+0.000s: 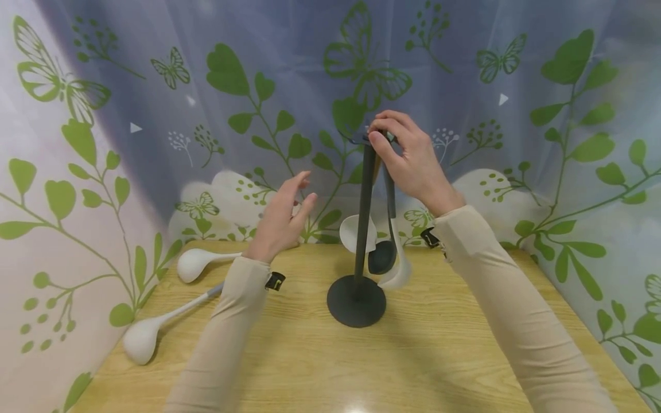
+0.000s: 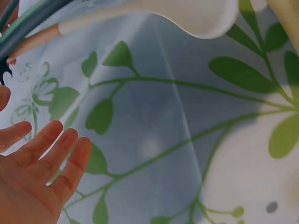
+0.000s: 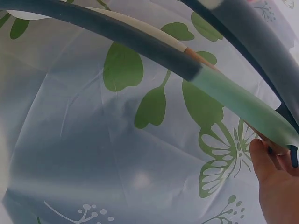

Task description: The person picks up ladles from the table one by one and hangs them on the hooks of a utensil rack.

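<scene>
A dark utensil stand (image 1: 364,212) with a round base stands upright on the wooden table. My right hand (image 1: 410,155) grips its top, fingers curled by the hooks; what exactly the fingertips touch is partly hidden. From the hooks hang a white spoon (image 1: 350,232) with a wood-coloured handle, a black ladle (image 1: 382,258) and a white ladle (image 1: 399,272) with a grey handle. The right wrist view shows a dark handle with a mint-green end (image 3: 243,102) beside that hand. My left hand (image 1: 284,218) hovers left of the stand, fingers extended and holding nothing.
Two white ladles lie at the table's left: one farther back (image 1: 193,265), its handle partly behind my left arm, and one in front (image 1: 142,341) with a grey handle end. A patterned curtain (image 1: 289,69) encloses the wooden table (image 1: 320,367) at the back and sides.
</scene>
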A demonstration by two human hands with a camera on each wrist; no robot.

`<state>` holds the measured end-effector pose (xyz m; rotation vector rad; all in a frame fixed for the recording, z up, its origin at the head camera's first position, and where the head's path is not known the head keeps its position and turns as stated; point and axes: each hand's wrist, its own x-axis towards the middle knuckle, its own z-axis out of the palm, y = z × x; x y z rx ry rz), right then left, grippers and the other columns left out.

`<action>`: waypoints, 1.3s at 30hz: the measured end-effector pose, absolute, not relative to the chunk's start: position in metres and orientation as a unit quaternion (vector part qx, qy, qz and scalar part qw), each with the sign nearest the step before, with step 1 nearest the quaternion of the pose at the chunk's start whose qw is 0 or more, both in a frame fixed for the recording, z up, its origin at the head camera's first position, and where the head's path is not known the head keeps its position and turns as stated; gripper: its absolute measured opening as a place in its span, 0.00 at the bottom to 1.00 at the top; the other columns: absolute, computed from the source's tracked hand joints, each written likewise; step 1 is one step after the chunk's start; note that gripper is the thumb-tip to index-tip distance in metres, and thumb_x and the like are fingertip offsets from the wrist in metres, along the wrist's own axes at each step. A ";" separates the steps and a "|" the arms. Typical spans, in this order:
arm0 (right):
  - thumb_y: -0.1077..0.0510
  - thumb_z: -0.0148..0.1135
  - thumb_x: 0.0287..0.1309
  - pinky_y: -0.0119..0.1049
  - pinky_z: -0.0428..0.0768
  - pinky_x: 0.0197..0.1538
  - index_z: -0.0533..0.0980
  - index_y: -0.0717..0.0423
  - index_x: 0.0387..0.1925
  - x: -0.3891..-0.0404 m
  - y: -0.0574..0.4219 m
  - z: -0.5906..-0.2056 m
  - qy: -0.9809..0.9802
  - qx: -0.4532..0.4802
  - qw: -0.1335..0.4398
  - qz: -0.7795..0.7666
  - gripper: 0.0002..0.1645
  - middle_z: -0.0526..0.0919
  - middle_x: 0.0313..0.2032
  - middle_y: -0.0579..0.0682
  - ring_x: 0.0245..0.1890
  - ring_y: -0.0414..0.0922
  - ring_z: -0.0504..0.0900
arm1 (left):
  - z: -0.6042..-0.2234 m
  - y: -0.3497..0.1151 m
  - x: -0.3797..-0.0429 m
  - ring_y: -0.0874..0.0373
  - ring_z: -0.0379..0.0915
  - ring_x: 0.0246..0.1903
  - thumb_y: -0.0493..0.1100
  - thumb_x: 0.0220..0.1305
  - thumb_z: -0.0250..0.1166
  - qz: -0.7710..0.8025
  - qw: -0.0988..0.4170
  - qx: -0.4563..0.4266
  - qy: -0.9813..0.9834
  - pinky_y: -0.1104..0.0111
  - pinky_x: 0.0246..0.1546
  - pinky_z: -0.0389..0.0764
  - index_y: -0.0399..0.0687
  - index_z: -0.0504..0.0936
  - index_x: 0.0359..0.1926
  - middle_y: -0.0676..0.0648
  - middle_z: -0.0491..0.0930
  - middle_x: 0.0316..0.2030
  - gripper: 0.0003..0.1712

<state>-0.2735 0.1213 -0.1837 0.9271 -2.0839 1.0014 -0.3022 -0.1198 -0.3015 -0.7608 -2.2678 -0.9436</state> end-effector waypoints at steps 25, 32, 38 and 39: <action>0.59 0.48 0.68 0.50 0.70 0.47 0.76 0.66 0.45 -0.273 0.121 -0.184 -0.791 0.356 0.320 0.381 0.15 0.71 0.57 0.62 0.51 0.56 0.69 | -0.371 -0.209 -0.314 0.47 0.76 0.44 0.48 0.72 0.51 -0.251 0.138 -0.213 -0.934 0.48 0.44 0.78 0.42 0.75 0.57 0.38 0.80 0.48 0.20; 0.59 0.48 0.68 0.48 0.69 0.47 0.76 0.66 0.45 -0.273 0.121 -0.183 -0.793 0.352 0.320 0.381 0.15 0.71 0.56 0.61 0.49 0.54 0.69 | -0.387 -0.231 -0.308 0.47 0.78 0.41 0.49 0.72 0.51 -0.199 0.092 -0.208 -0.953 0.48 0.43 0.79 0.41 0.78 0.54 0.39 0.83 0.44 0.20; 0.59 0.48 0.68 0.49 0.69 0.47 0.76 0.65 0.45 -0.274 0.122 -0.184 -0.795 0.352 0.315 0.382 0.15 0.71 0.57 0.61 0.48 0.52 0.69 | -0.409 -0.253 -0.296 0.48 0.79 0.37 0.51 0.69 0.56 -0.158 0.061 -0.188 -0.967 0.49 0.39 0.80 0.39 0.78 0.54 0.39 0.84 0.39 0.22; 0.59 0.48 0.68 0.49 0.70 0.47 0.76 0.65 0.45 -0.274 0.123 -0.184 -0.794 0.352 0.315 0.382 0.15 0.71 0.57 0.61 0.48 0.52 0.69 | -0.412 -0.256 -0.294 0.48 0.79 0.36 0.52 0.69 0.56 -0.153 0.055 -0.184 -0.969 0.49 0.38 0.80 0.39 0.77 0.54 0.39 0.84 0.38 0.23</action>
